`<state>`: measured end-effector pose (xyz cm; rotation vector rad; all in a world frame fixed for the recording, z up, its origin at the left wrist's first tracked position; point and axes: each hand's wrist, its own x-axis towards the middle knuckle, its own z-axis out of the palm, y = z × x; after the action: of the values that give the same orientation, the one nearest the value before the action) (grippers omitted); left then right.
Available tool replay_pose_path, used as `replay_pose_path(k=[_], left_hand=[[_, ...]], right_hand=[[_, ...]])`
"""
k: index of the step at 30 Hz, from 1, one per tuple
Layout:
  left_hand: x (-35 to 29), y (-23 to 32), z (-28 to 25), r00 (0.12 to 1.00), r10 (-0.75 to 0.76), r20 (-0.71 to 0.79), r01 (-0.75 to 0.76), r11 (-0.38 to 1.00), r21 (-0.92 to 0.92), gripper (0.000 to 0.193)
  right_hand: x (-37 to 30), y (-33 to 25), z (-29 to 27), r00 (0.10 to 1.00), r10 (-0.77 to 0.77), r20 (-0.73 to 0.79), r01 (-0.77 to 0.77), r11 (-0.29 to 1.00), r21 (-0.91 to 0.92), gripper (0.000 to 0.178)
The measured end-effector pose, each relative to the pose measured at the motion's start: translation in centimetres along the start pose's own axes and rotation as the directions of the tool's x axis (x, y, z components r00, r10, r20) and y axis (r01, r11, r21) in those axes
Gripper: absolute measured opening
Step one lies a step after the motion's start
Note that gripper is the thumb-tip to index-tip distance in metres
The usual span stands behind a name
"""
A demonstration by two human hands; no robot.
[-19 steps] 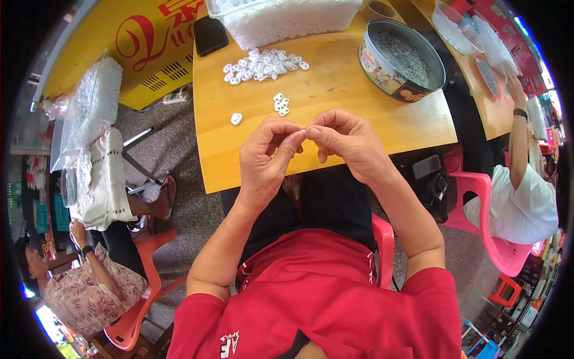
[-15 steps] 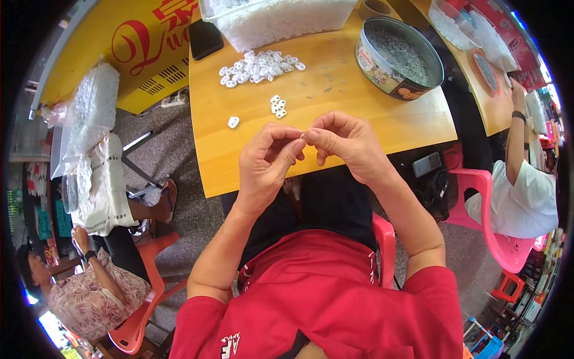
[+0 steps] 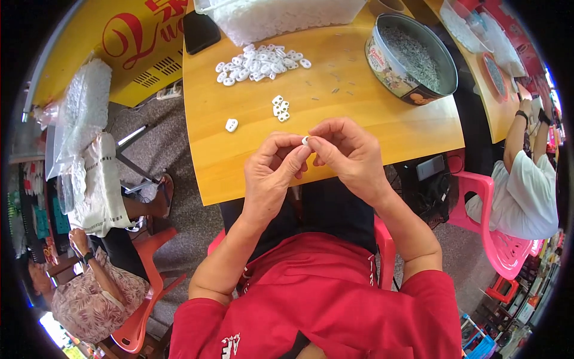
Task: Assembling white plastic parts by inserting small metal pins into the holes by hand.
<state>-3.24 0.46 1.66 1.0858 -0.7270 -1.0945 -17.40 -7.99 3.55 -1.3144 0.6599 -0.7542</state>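
Observation:
Fingertips of my left hand [image 3: 272,173] and my right hand [image 3: 353,158] meet just above the table's near edge. Between them they pinch a small white plastic piece [image 3: 305,140], mostly covered by the fingers. Just beyond lies a little cluster of white plastic pieces with dark holes [image 3: 280,109]. A single white two-holed piece [image 3: 231,125] sits apart to the left. Farther back is a loose heap of similar white oval pieces [image 3: 257,64].
A round tin [image 3: 382,66] of small metal parts, apparently springs, stands at the right; several loose metal bits [image 3: 336,91] lie beside it. At the back are a clear bin of white pieces [image 3: 287,18] and a black phone [image 3: 201,31]. People sit on both sides.
The pinched white piece shows more between my fingertips now. Both hands sit slightly lower in the picture, still together. My view has shifted a little; the table items stay put.

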Motion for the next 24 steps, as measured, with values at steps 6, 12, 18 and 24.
replay_pose_path(k=[6,12,18,24], left_hand=[[0.5,0.3,-0.6,0.998,-0.064,-0.003,0.064,0.995,-0.072,0.014],[1.0,0.3,-1.2,0.996,-0.082,-0.037,0.074,0.981,-0.178,0.012],[1.1,0.6,-1.7,0.994,-0.095,-0.057,0.084,0.981,-0.174,0.012],[1.2,0.8,-1.9,0.986,-0.159,-0.052,0.139,0.950,-0.279,0.013]], right_hand=[[1.6,-0.2,-1.9,0.997,-0.071,0.025,0.075,0.963,-0.259,0.014],[6.1,-0.5,-4.3,0.936,-0.328,0.128,0.276,0.458,-0.845,0.010],[7.8,0.0,-4.0,0.875,-0.352,0.333,0.408,0.163,-0.899,0.009],[8.0,0.5,-3.5,0.834,-0.372,0.408,0.450,0.031,-0.892,0.008]])
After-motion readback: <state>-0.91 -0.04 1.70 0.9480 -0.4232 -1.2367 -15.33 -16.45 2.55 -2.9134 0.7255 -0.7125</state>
